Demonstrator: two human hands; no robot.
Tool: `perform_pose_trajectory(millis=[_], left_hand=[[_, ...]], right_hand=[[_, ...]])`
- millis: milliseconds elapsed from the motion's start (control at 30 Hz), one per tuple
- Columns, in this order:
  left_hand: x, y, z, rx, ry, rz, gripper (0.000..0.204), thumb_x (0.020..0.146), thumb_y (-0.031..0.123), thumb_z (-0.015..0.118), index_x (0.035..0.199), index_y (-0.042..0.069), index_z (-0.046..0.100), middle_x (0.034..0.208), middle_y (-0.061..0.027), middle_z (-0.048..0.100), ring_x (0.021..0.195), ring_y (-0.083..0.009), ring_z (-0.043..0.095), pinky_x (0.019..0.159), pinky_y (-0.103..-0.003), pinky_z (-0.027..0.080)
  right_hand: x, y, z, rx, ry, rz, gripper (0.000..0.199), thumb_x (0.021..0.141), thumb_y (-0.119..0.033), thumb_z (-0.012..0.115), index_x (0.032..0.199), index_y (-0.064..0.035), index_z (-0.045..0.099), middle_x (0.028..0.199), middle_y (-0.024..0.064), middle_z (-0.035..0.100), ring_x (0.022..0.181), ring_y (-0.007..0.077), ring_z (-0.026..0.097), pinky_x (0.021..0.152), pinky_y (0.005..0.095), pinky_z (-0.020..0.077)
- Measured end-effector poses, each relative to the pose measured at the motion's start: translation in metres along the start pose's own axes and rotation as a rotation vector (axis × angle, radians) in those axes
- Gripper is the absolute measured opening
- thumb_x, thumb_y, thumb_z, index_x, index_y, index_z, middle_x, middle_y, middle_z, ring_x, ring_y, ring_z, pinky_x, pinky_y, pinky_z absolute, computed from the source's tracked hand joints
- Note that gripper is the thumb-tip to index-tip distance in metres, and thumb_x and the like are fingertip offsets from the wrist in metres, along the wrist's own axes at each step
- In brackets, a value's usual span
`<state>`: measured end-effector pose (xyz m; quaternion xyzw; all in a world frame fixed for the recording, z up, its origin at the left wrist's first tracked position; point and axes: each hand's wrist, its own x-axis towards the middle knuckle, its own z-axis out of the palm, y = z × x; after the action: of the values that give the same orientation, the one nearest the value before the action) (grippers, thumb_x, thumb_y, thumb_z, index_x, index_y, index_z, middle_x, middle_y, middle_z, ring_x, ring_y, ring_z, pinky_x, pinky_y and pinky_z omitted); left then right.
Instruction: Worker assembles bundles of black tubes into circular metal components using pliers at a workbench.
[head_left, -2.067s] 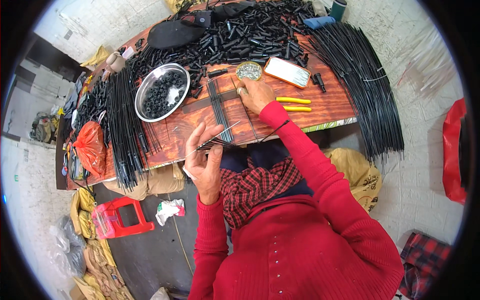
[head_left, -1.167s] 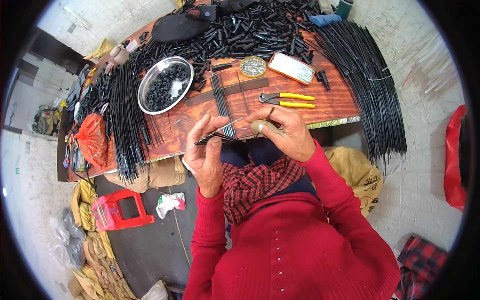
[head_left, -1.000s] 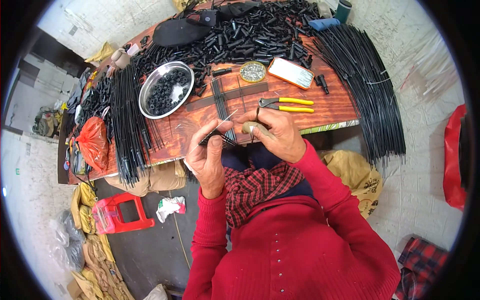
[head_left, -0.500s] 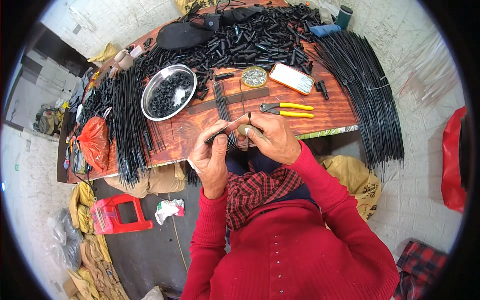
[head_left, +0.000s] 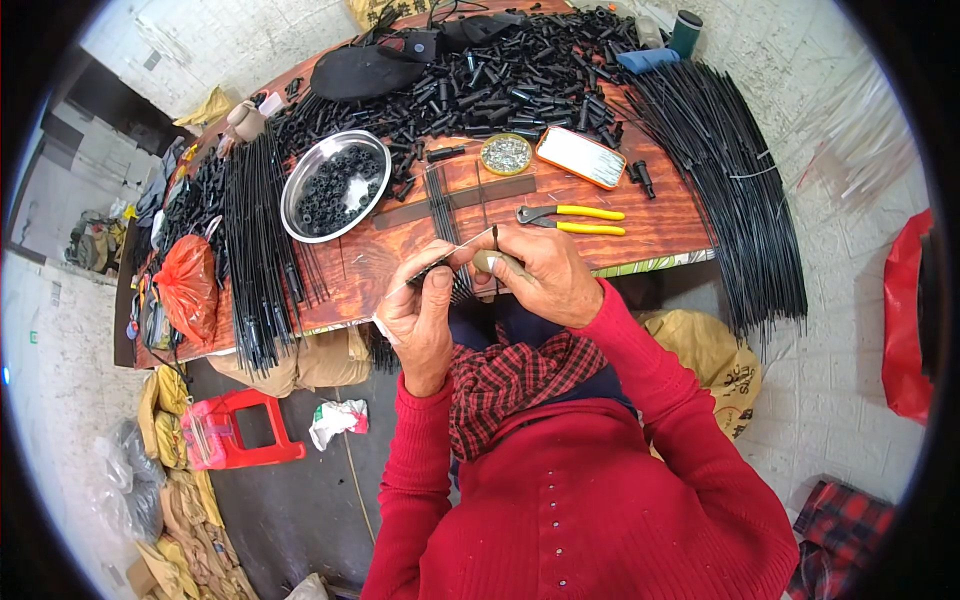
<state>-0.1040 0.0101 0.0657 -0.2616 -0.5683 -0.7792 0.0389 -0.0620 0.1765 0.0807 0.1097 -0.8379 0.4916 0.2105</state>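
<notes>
Both of my hands meet at the table's near edge. My left hand (head_left: 415, 315) is closed, pinching a small dark piece (head_left: 430, 272) whose exact kind is too small to tell. My right hand (head_left: 550, 275) is closed too, its fingertips on a thin dark strand (head_left: 495, 238). A fine pale line spans the gap between the two hands. The right thumb wears a grey-brown finger cover (head_left: 488, 262). Just beyond my fingers, several thin black rods (head_left: 440, 200) lie across a dark flat bar (head_left: 510, 189), their near ends partly hidden by my left hand.
Yellow-handled pliers (head_left: 585, 220) lie right of my hands. Behind them are a round tub of small metal bits (head_left: 506, 153) and an orange-rimmed white tray (head_left: 582, 157). A steel bowl of black rings (head_left: 320, 228) stands left. Long black rods (head_left: 730, 180) overhang the right edge; black tubular parts (head_left: 490, 95) heap behind.
My hands keep nearly the same pose and grip. The whole view has shifted very slightly; nothing on the table has visibly moved.
</notes>
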Motion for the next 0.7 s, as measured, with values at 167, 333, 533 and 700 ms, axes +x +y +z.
perform_pose_trajectory(millis=[167,333,533,700], left_hand=[[0.0,-0.003,-0.002,-0.001,0.004,-0.003,0.025,0.1,0.014,0.061,0.118,-0.003,0.063,0.104,-0.0127,0.071,0.095,-0.0175,0.066,0.087,-0.03,0.052],[0.004,-0.007,-0.006,0.077,-0.015,-0.003,0.025,0.1,0.014,0.061,0.117,-0.003,0.063,0.107,-0.013,0.07,0.095,-0.0171,0.066,0.087,-0.029,0.051],[0.01,0.006,0.001,0.124,-0.048,0.027,0.019,0.098,0.008,0.061,0.11,-0.005,0.067,0.112,-0.0139,0.069,0.105,-0.0217,0.061,0.092,-0.032,0.048],[0.011,0.001,0.002,0.086,-0.086,0.037,0.026,0.101,0.018,0.058,0.111,-0.005,0.065,0.115,-0.0158,0.069,0.112,-0.0246,0.06,0.1,-0.037,0.045]], right_hand=[[0.001,-0.003,-0.002,0.012,-0.007,-0.014,0.02,0.091,-0.003,0.06,0.108,-0.0018,0.07,0.081,0.0094,0.07,0.072,0.0212,0.069,0.066,0.0329,0.0533],[0.001,-0.004,0.0,-0.035,-0.004,-0.084,0.02,0.09,-0.004,0.061,0.108,-0.0012,0.068,0.084,0.0112,0.069,0.073,0.0262,0.068,0.067,0.035,0.0529],[0.004,-0.004,0.002,-0.18,-0.089,-0.133,0.023,0.087,-0.006,0.063,0.11,-0.0003,0.064,0.095,0.0154,0.067,0.084,0.0364,0.066,0.072,0.0412,0.0524],[0.009,-0.013,0.009,-0.179,-0.044,-0.214,0.028,0.087,-0.01,0.065,0.113,0.0,0.063,0.103,0.0173,0.066,0.088,0.0382,0.066,0.074,0.0439,0.0528]])
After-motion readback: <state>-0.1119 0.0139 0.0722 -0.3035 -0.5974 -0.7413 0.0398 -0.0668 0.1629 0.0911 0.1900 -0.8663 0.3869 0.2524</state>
